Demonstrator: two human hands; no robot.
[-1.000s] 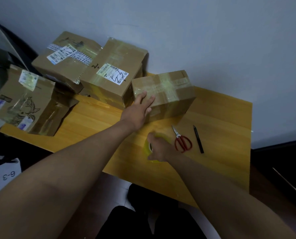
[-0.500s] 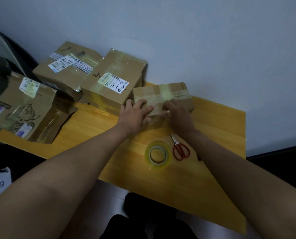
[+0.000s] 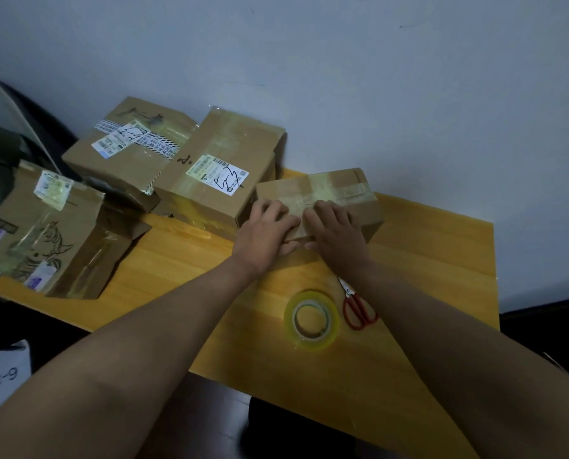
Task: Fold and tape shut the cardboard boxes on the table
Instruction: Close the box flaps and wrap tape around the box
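Both my forearms bare to past the elbow, no sleeve in view. Left hand (image 3: pixel 266 234) and right hand (image 3: pixel 337 235): no rings, watch, bands or gloves. Short nails. Dark clothing below at my lap (image 3: pixel 296 429), detail unclear.

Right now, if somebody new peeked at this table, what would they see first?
Probably the two hands, left hand and right hand, side by side on the near edge of the small taped cardboard box in the middle. Next, the roll of clear tape lying flat nearer the person, with red-handled scissors just right of it. Bigger labelled boxes crowd the far left.
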